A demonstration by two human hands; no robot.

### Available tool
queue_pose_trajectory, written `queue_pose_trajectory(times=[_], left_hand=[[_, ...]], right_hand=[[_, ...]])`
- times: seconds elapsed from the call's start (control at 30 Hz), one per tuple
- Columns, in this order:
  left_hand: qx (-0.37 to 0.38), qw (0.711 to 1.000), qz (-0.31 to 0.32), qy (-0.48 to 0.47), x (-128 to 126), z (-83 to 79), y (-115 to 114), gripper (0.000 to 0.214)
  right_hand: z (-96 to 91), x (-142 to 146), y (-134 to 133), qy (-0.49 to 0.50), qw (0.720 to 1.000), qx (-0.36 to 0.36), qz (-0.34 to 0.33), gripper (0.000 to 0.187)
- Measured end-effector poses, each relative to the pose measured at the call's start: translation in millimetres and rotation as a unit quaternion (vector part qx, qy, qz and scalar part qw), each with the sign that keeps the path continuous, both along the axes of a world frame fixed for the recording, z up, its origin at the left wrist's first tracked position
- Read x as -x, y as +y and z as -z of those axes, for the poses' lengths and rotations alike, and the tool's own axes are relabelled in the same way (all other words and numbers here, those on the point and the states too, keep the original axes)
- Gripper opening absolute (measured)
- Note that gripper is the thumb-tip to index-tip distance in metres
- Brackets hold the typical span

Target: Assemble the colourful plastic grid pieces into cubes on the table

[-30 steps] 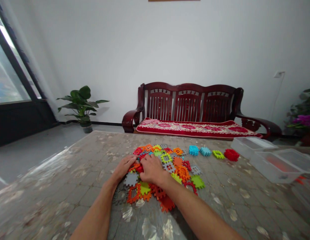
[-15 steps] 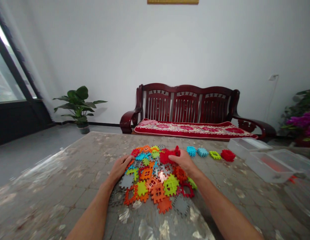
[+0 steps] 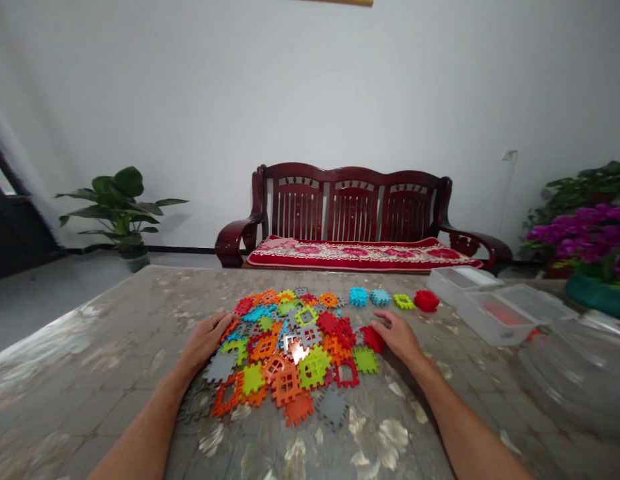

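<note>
A spread pile of interlocking plastic tiles with toothed edges lies on the table, in orange, red, green, blue and grey; a lime green tile [image 3: 314, 367] is on top near the middle. My left hand [image 3: 206, 341] rests at the pile's left side, fingers loosely out beside an orange tile [image 3: 230, 329]. On the right side, my right hand [image 3: 399, 337] has its thumb and fingers apart, right next to a red tile piece [image 3: 373, 339]; whether it touches it I cannot tell. More red tiles [image 3: 337, 327] lie in the pile to its left.
Behind the pile stand small groups: blue tiles [image 3: 359, 297], light blue tiles [image 3: 381, 297], green tiles [image 3: 403, 302] and red tiles [image 3: 427, 301]. Clear plastic boxes [image 3: 497, 320] sit at the right. Beyond the table [image 3: 115, 347] is a wooden bench [image 3: 350, 213].
My right hand, which held red tiles above the back of the pile, has come down to its right side. Red tiles now lie spread on the pile. The view has turned right.
</note>
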State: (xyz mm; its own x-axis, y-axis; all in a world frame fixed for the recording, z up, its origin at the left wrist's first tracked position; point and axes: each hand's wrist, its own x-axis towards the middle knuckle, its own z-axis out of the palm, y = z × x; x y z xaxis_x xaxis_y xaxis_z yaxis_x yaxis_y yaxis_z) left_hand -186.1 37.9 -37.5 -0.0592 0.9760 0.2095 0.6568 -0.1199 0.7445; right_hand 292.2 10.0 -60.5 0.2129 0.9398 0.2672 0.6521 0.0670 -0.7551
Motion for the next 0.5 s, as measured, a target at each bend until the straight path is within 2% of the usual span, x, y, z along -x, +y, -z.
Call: queue_pose_trajectory(times=[0.1, 0.2, 0.33, 0.5], left_hand=[[0.007, 1.000, -0.003, 0.023, -1, -2.1, -1, 0.060], [0.007, 0.999, 0.002, 0.036, -2, -4.5, -2, 0.060], [0.011, 0.999, 0.003, 0.045, -2, -3.8, -2, 0.060], [0.005, 0.999, 0.010, 0.051, 0, 2.5, 2, 0.060]], right_hand=[[-5.0, -1, -4, 0.021, 0.996, -0.003, -0.084, 0.049], [-13.9, -11, -10, 0.016, 0.991, 0.035, -0.129, 0.057], [-20.2, -24, -22, -0.024, 0.983, 0.106, -0.145, 0.069], [-22.7, -16, -27, -0.123, 0.978, 0.088, -0.144, 0.065]])
